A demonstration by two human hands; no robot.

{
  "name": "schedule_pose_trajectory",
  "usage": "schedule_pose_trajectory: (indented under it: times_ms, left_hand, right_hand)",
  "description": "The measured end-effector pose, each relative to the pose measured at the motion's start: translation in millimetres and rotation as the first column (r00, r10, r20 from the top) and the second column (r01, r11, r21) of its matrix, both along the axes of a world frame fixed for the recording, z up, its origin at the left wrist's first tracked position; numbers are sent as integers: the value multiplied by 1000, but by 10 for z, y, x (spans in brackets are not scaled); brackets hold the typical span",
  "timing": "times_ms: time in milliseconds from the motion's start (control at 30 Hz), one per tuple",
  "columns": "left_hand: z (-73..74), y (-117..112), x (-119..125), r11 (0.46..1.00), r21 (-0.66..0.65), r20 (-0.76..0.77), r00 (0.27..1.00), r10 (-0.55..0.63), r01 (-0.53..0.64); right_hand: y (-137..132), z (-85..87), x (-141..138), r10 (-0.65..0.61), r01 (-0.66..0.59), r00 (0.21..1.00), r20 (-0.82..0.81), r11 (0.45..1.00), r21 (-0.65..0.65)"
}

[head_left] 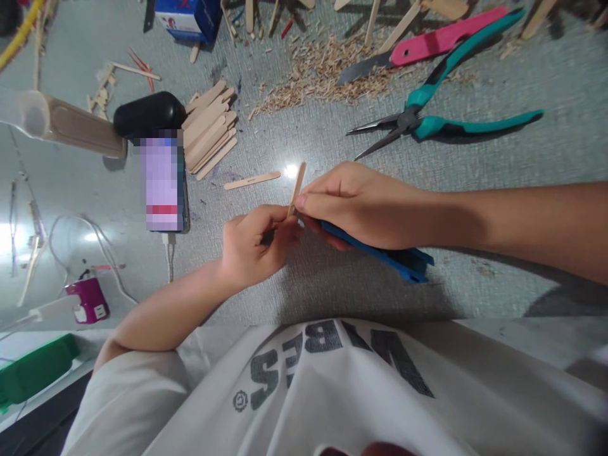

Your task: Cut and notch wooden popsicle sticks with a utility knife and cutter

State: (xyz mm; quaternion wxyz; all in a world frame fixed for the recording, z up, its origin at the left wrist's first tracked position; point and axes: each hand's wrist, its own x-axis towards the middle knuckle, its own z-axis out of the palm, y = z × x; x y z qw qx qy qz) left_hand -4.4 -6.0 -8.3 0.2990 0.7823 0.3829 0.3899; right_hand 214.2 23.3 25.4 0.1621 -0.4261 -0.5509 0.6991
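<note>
My left hand (259, 244) pinches the lower end of a wooden craft stick (299, 180), which points up and away from me at a slant. My right hand (361, 206) is closed around a long blue-handled tool (413, 263). Its working end is hidden under my fingers, so its kind does not show. The right thumb and fingertips touch the craft stick beside the left fingertips. Just beyond, a second craft stick (252, 180) with a small dark mark lies flat. A fanned pile of craft sticks (209, 130) lies farther left.
Teal-handled long-nose pliers (408, 120) lie jaws apart, near a pink-handled knife (418, 50) and wood shavings (318, 69). To the left are a plugged-in phone (161, 183), a black case (149, 115), a tan cylindrical container (76, 123) and a purple charger (88, 300). A blue box (187, 19) stands behind.
</note>
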Motion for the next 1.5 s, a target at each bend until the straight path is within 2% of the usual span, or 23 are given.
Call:
schedule_pose_trajectory:
  times_ms: [67,133,233,333,433,533,667,767,967,1067,1167,1300,1400,1500]
  left_hand:
    - [3,0,-5,999,38,-23,1000,-3,4]
    - [-1,-8,-9,1000,-4,-18,1000,-14,14]
    - [-7,-23,-9,984,-170,68,997,-35,46]
    - [3,-23,3,926,-377,126,992,13,35]
    - [22,-3,18,865,-502,181,981,72,29]
    - [29,17,24,833,-553,204,974,102,29]
    - [24,22,21,817,-576,196,975,108,26]
    - [29,19,23,826,-564,189,977,99,25]
    - [20,6,34,863,-505,186,979,84,22]
    - [-5,-8,34,914,-406,165,984,69,4]
    - [-18,-21,23,972,-232,74,996,46,-27]
    - [-9,-22,-13,998,-33,-61,997,44,-46]
    - [-10,-21,-42,999,21,-87,996,30,-29]
    - [-21,-27,-48,1000,4,-79,997,1,-1]
  right_hand:
    - [-18,-23,0,8,-8,1000,-5,1000,23]
    - [-40,-49,0,0,0,1000,-15,999,46]
    - [-63,-68,-2,-41,43,999,-32,997,61]
    - [-60,-59,-5,-91,93,995,-42,994,52]
    - [-40,-40,-7,-73,76,996,-58,996,41]
    - [-13,-28,-6,-64,64,997,-39,998,9]
    - [7,-28,0,-64,64,998,-22,998,-5]
    - [3,-40,0,-39,39,999,-25,999,-4]
    - [-8,-53,-10,-69,69,997,-16,998,-14]
    - [-10,-50,-14,-65,65,998,0,998,-26]
    - [-9,-39,-16,-33,33,999,20,999,-22]
    - [-7,-16,-16,-14,17,999,47,998,-59]
    - [-11,-22,-15,-11,13,999,39,999,-50]
    - [-18,-62,-14,-17,17,1000,-21,1000,12]
